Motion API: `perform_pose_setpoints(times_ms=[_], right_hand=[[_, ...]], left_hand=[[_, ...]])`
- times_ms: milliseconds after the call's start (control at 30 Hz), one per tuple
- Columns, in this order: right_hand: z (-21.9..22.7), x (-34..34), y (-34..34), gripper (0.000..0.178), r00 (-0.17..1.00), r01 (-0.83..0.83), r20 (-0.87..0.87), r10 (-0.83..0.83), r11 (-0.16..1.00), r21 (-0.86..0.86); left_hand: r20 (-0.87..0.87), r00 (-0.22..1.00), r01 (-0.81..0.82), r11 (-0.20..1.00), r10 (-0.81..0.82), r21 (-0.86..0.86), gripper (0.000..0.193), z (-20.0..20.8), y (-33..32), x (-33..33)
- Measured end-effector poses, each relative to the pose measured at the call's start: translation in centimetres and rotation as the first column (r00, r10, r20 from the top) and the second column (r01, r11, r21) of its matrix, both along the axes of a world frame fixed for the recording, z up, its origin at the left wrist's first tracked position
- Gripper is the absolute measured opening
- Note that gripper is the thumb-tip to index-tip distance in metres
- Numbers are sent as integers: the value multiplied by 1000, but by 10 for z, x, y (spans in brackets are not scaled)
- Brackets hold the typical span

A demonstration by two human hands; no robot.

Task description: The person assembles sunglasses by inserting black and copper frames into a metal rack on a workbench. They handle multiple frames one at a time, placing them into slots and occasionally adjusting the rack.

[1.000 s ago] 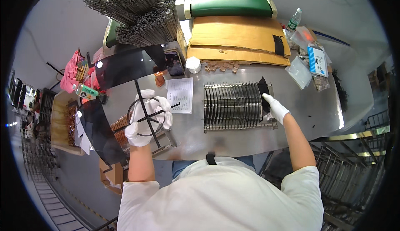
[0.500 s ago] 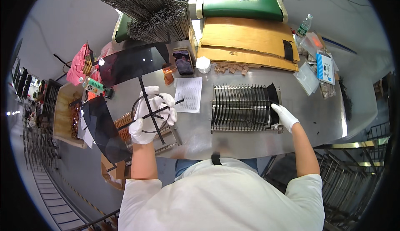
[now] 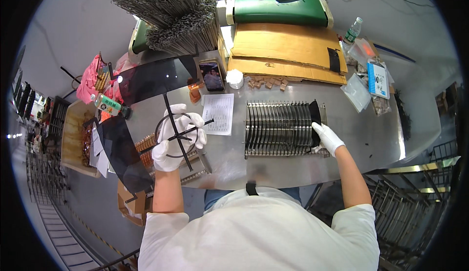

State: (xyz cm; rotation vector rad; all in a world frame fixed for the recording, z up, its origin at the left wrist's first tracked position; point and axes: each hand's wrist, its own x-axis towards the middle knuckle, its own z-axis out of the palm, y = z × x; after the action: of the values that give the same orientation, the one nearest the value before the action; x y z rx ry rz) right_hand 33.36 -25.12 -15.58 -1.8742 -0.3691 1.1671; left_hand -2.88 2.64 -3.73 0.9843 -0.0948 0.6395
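Note:
My left hand, in a white glove, is closed around a black wire frame made of a ring with crossed rods. Two dark, glossy panels are on the frame's rods: one upper panel stretching away over the table and one left panel hanging past the table edge. In front of me to the right lies a slotted metal rack with several thin dark curved panels standing in a row. My right hand, gloved too, grips the dark end panel at the rack's right side; its fingertips are partly hidden.
Beyond the rack lie flattened cardboard, small brown pieces and a white round container. A phone and printed sheet are centre-left. Bundled metal rods stand behind. A second slotted rack sits under my left hand.
My right hand has shifted slightly left against the rack's end panel. The left hand still holds the wire frame in nearly the same place. The whole view has moved a little.

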Motion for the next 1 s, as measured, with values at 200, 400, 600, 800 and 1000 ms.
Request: perform_pose_setpoints(times_ms=[200, 400, 600, 800, 1000], right_hand=[[17, -10, 7, 76, 903, -211, 317, 291, 941, -264], [42, -13, 14, 81, 451, -84, 776, 441, 887, -455], [145, -85, 53, 99, 84, -467, 996, -31, 882, 67], [122, -93, 35, 41, 859, -510, 294, 420, 758, 407], [63, -4, -23, 40, 987, 161, -26, -161, 934, 319]], left_hand=[[-36, 999, -4, 998, 6, 57, 87, -1, -2, 2], [-141, 990, -7, 999, 14, 50, 81, 5, -11, 13], [-175, 809, 515, 820, -561, -250, 91, -16, -49, 67], [-196, 662, 514, 629, -723, -583, 96, -19, -48, 54], [-205, 713, 638, 742, -670, -204, 123, -14, -3, 33]])
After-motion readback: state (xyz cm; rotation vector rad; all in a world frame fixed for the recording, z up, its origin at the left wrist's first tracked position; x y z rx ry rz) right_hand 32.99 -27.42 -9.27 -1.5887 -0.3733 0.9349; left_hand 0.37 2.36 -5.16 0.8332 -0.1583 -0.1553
